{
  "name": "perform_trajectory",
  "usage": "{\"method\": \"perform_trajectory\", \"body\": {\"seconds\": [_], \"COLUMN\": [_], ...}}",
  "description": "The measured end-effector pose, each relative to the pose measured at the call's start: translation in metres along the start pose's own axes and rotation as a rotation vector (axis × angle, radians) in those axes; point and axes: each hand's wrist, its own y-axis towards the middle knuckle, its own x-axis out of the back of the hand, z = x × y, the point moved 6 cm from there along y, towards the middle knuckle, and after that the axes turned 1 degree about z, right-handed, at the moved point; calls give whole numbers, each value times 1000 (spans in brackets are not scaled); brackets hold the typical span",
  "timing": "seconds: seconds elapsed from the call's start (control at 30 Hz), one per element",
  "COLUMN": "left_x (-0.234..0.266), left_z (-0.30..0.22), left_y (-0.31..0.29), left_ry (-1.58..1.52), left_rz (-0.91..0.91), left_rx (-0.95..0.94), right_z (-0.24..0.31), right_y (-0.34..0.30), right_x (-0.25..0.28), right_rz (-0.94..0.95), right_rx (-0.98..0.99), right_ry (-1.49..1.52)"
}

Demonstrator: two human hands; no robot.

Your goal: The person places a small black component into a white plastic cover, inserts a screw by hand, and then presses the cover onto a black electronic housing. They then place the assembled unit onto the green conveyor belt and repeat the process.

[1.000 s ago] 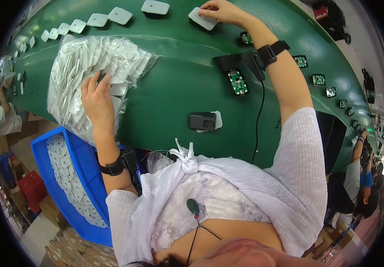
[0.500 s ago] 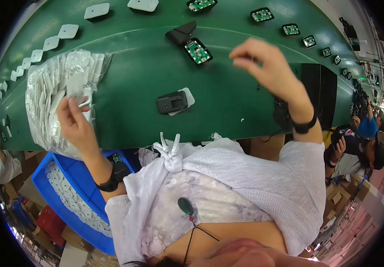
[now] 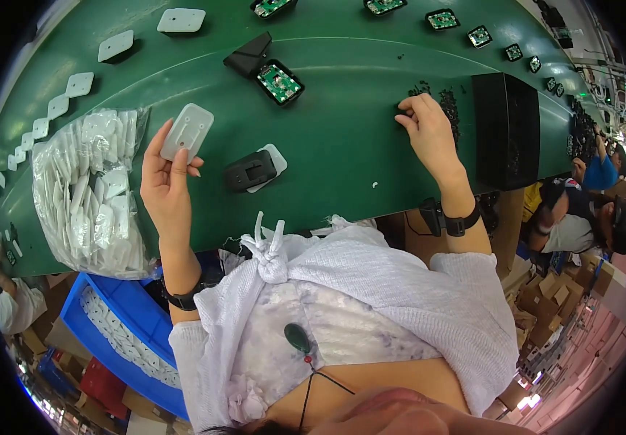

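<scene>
My left hand (image 3: 164,177) is closed on a light grey plastic cover plate (image 3: 187,130), thumb on its face, raised beside the bag of covers. My right hand (image 3: 431,138) is at the edge of a scatter of small black parts (image 3: 449,112). Its thumb and forefinger are nearly together, with something dark and too small to name at their tips. Between my hands a black plastic housing (image 3: 249,172) rests on a white cover plate (image 3: 277,159). Farther off lies a black case holding a green circuit board (image 3: 279,82), touching a black wedge-shaped piece (image 3: 250,55).
A clear bag of white covers (image 3: 88,196) lies at the left. A black box (image 3: 505,134) stands at the right. White plates (image 3: 181,20) and board-filled black cases (image 3: 442,19) line the far side of the green table. Below the left edge sits a blue bin (image 3: 121,290).
My left hand has lifted from the bag with a cover plate, moving right. My right hand has come down to the small black parts. The view has shifted, and the far row of items sits differently.
</scene>
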Motion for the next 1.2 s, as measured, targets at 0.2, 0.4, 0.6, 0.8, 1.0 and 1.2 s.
{"method": "perform_trajectory", "body": {"seconds": [0.2, 0.4, 0.6, 0.8, 1.0, 1.2], "left_x": [-6, -23, -55, -57, -42, -39], "left_z": [0, -16, -40, -58, -62, -56], "left_y": [1, -2, 5, 10, 7, 5], "left_ry": [4, -48, 48, 153, 267, 60], "left_rz": [59, 76, 195, 119, 24, 64], "left_rx": [-35, -48, -169, -382, -496, -396], "right_z": [9, 41, 121, 176, 189, 193], "right_y": [5, 23, 53, 72, 77, 78], "right_x": [0, 4, -12, -17, -24, -19], "right_rz": [38, 79, 323, 347, 333, 299], "right_rx": [-50, -90, -73, 76, 78, 156], "right_ry": [113, 456, 1191, 1252, 1237, 1098]}}
